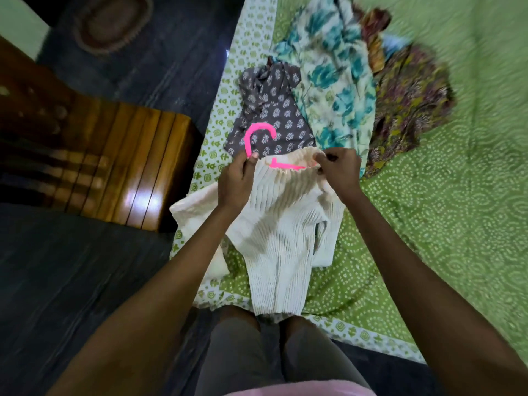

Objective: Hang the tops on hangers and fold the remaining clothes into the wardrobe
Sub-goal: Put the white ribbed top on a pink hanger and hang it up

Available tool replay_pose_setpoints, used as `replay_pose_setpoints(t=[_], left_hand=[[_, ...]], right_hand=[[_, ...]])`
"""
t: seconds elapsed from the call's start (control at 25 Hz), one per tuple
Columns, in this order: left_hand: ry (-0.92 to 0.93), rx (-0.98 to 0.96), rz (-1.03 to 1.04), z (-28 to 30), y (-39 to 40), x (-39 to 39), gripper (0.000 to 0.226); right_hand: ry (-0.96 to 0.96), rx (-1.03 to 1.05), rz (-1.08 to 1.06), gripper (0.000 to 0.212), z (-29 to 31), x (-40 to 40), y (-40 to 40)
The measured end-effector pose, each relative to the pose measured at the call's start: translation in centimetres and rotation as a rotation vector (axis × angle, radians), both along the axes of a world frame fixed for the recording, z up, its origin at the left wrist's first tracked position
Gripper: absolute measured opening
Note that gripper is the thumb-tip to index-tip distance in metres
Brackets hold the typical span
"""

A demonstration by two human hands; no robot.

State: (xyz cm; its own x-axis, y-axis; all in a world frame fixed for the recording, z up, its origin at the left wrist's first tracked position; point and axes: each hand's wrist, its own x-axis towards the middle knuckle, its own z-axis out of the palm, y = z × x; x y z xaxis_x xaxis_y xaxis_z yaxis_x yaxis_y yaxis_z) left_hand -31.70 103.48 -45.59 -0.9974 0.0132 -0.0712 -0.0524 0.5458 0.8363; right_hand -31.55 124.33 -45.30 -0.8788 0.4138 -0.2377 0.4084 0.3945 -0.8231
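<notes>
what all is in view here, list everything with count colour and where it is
hanger: 1, bright pink, hook out above the ribbed top's neck, bar inside it
ribbed top: 1, cream, near edge of the bed
grey printed garment: 1, grey with white motifs, beyond the hanger
floral garment: 1, white and teal, right of the grey one
dark patterned garment: 1, maroon and olive, further right
bedsheet: 1, green with white print
wooden furniture: 1, brown, left on the floor
rug: 1, dark, top left
left hand: holds hanger
right hand: pinches neckline

A neon-pink hanger meets a cream ribbed top, beside grey white-sprigged and teal-floral garments on the green dotted bedspread.
</notes>
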Motion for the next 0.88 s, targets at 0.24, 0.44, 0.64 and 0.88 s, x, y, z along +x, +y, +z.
replay_pose_setpoints(t=[0.24, 0.44, 0.64, 0.88], left_hand=[[0.189, 0.015, -0.074, 9.6, 1.2, 1.3, 0.041], [0.34, 0.03, -0.118, 16.5, 1.6, 1.4, 0.026], [0.459, 0.093, -0.149, 21.9, 1.5, 1.5, 0.033], [0.573, 0.107, -0.135, 26.4, -0.4, -0.5, 0.036]], right_hand=[[0.164, -0.054, 0.086, 0.015, 10.6, 3.0, 0.8], [0.322, 0.071, 0.191, 0.015, 18.3, 4.2, 1.3], [0.495, 0.221, 0.123, 0.023, 24.4, 3.8, 2.0], [0.539, 0.294, -0.05, 0.026, 29.6, 2.3, 2.7]])
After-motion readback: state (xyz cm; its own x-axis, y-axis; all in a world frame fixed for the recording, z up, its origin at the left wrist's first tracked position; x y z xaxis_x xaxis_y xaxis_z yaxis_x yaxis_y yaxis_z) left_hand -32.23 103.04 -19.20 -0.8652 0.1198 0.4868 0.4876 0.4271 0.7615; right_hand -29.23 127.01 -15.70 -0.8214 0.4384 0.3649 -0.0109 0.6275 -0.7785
